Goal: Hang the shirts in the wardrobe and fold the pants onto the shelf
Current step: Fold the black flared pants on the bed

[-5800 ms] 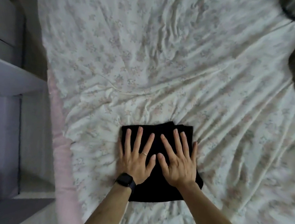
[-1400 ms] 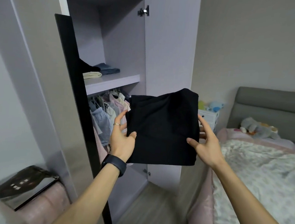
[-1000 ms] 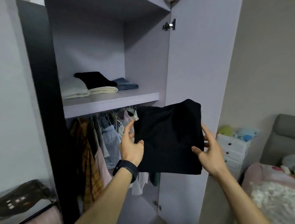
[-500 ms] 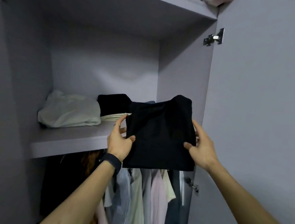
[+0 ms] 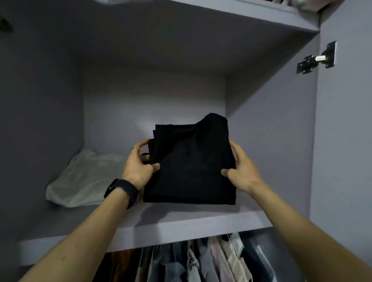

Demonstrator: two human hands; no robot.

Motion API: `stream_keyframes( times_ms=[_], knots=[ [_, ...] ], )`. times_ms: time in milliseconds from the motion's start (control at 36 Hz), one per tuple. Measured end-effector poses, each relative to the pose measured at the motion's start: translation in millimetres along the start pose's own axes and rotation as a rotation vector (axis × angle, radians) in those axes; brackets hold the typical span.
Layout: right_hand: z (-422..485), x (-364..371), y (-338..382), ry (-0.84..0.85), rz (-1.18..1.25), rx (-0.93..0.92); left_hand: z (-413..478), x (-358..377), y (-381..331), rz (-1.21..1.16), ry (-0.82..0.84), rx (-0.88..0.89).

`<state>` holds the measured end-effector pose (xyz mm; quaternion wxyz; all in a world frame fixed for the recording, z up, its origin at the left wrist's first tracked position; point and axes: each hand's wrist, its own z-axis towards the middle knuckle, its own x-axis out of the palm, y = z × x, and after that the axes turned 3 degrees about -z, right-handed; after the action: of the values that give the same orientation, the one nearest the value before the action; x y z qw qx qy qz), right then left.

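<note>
Gripped: folded black pants (image 5: 192, 164), pinched at both side edges by left hand (image 5: 138, 168) and right hand (image 5: 242, 170), thumbs in front, fingers behind. Black wristband (image 5: 122, 192): left wrist. Hanging shirts (image 5: 202, 272): row beneath shelf. Shelf (image 5: 173, 227): pants over its right half, tilted upright; contact with the board cannot be told. Pale folded garment (image 5: 84, 181): on shelf, left of pants. Hinge (image 5: 315, 60): upper right.

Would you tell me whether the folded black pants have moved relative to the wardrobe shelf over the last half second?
Yes. The folded black pants have gone up and inward: their lower edge, earlier below the shelf front, now lies above its surface.
</note>
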<state>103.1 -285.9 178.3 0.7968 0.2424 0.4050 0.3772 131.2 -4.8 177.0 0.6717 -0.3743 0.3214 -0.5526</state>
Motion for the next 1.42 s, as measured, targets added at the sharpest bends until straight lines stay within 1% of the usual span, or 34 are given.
stream_keyframes(
  times_ms=[139, 278, 417, 556, 639, 806, 861, 972, 1028, 1056, 1111, 1139, 1167, 1222, 1278, 1333, 1361, 1417],
  knots=[
    [78.5, 29.8, -5.0, 0.023, 0.001, 0.010, 74.7, -3.5, 23.1, 0.042, -0.042, 0.019],
    [145.8, 48.6, -13.8, 0.055, -0.031, 0.058, 134.1, 2.2, 45.1, 0.058, -0.052, -0.016],
    [197.4, 74.0, -26.9, 0.120, -0.022, 0.109, 181.0, 1.1, 66.0, 0.101, -0.058, -0.084],
    [238.8, 102.9, -44.8, 0.212, 0.048, 0.157, 217.2, -3.2, 89.1, 0.157, -0.061, -0.185],
    [257.8, 116.6, -56.1, 0.275, 0.083, 0.199, 231.4, -5.9, 103.8, 0.170, -0.058, -0.265],
    [278.8, 147.0, -85.9, 0.395, 0.113, 0.255, 244.6, -8.3, 130.4, 0.168, -0.059, -0.361],
    [282.5, 156.3, -99.5, 0.414, 0.123, 0.261, 250.4, -7.6, 135.8, 0.159, -0.069, -0.365],
    [286.6, 168.1, -121.1, 0.419, 0.230, 0.296, 255.0, -6.8, 140.0, 0.285, -0.066, -0.340],
    [285.6, 167.0, -120.3, 0.450, 0.202, 0.268, 253.6, -7.7, 134.6, 0.383, -0.025, -0.345],
    [284.4, 164.8, -117.4, 0.464, 0.156, 0.240, 252.4, -8.3, 128.2, 0.467, 0.004, -0.338],
    [281.8, 159.7, -110.4, 0.458, 0.028, 0.165, 250.1, -9.8, 112.2, 0.680, 0.027, -0.277],
    [280.2, 157.9, -106.1, 0.425, -0.049, 0.116, 249.4, -10.6, 103.3, 0.756, 0.013, -0.228],
    [278.3, 156.7, -102.1, 0.378, -0.127, 0.063, 248.7, -10.3, 94.7, 0.783, 0.004, -0.185],
    [273.0, 156.6, -91.8, 0.297, -0.245, -0.040, 245.6, -3.3, 80.5, 0.758, 0.032, -0.097],
    [266.1, 160.9, -82.0, 0.274, -0.307, -0.123, 239.1, 13.8, 74.5, 0.801, 0.093, 0.003],
    [258.4, 169.6, -73.3, 0.297, -0.362, -0.195, 230.0, 33.0, 79.4, 0.922, 0.156, 0.083],
    [254.9, 175.3, -71.6, 0.320, -0.402, -0.236, 225.1, 41.0, 85.4, 1.007, 0.202, 0.087],
    [248.6, 187.6, -75.0, 0.402, -0.533, -0.296, 217.0, 47.7, 106.6, 1.163, 0.292, 0.033]
  ],
)
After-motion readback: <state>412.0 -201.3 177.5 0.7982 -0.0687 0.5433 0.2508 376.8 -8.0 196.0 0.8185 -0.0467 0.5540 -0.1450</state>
